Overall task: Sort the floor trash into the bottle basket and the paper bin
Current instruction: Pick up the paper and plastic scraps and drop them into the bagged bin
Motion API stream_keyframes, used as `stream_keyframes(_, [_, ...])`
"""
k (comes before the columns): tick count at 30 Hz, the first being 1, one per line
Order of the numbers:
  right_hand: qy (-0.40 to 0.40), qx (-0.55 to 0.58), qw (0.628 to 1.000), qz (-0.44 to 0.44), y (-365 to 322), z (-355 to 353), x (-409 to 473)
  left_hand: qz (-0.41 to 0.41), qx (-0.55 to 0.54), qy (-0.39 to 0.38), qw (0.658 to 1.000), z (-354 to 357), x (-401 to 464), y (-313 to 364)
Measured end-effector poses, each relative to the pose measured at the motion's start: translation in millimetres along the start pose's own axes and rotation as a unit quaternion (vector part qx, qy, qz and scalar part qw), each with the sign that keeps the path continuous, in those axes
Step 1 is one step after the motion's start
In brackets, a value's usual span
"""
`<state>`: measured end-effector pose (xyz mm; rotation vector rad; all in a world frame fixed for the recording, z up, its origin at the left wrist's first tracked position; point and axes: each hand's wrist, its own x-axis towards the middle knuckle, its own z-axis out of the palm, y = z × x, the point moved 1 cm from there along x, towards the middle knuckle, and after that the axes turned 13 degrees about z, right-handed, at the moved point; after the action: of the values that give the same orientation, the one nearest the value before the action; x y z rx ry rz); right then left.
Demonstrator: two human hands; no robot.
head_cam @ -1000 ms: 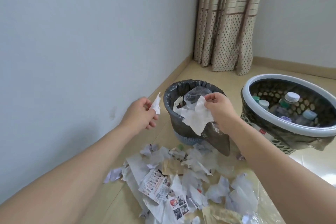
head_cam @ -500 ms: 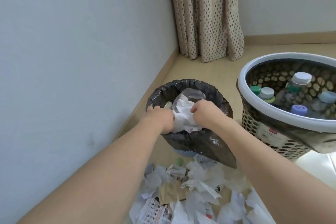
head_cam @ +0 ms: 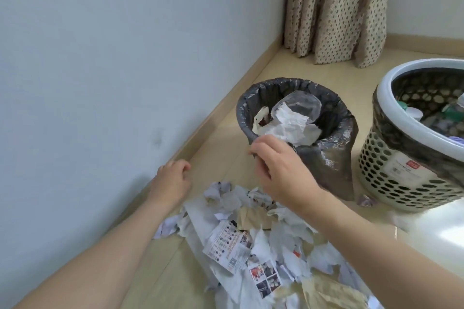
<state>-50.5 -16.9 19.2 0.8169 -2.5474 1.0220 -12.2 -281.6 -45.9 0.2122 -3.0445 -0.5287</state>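
Note:
The paper bin (head_cam: 244, 118), lined with a dark bag, stands near the wall with crumpled white paper (head_cam: 291, 124) and a clear plastic sheet inside. To its right is the perforated bottle basket (head_cam: 384, 98) with capped bottles in it. A pile of torn and crumpled paper (head_cam: 253, 236) covers the floor in front. My right hand (head_cam: 278, 170) hovers just in front of the bin's near rim, fingers loosely curled and holding nothing. My left hand (head_cam: 173, 180) hangs low beside the skirting board, left of the pile, fingers curled and nothing in it.
A grey wall and wooden skirting run along the left. A dotted curtain (head_cam: 336, 7) hangs in the far corner. A small crumpled scrap (head_cam: 366, 200) lies between bin and basket. Glare brightens the floor at the right.
Both hands left the paper in the bin and drew back toward me. The left hand dropped down to the left near the wall; the right hand pulled off the bin's rim.

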Motion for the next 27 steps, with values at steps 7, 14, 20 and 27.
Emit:
stream_keyframes(7, [-0.328,-0.182,0.911,0.172,11.4,92.4,-55.5,-0.110,-0.002,-0.166,0.980,46.1,-88.0,-92.5])
stream_keyframes(14, [-0.383,-0.263,0.862,0.203,18.5,112.9,-57.9,-0.105,-0.030,-0.128,0.986,55.8,-102.8,-95.6])
stream_keyframes(20, [-0.347,-0.244,0.887,0.184,11.8,102.6,-54.7,-0.161,-0.090,-0.110,0.977,48.8,-115.9,-103.8])
stream_keyframes(27, [-0.313,-0.089,0.896,0.300,-4.8,52.3,-37.4,-0.185,-0.074,-0.089,0.976,-5.1,-98.7,-69.1])
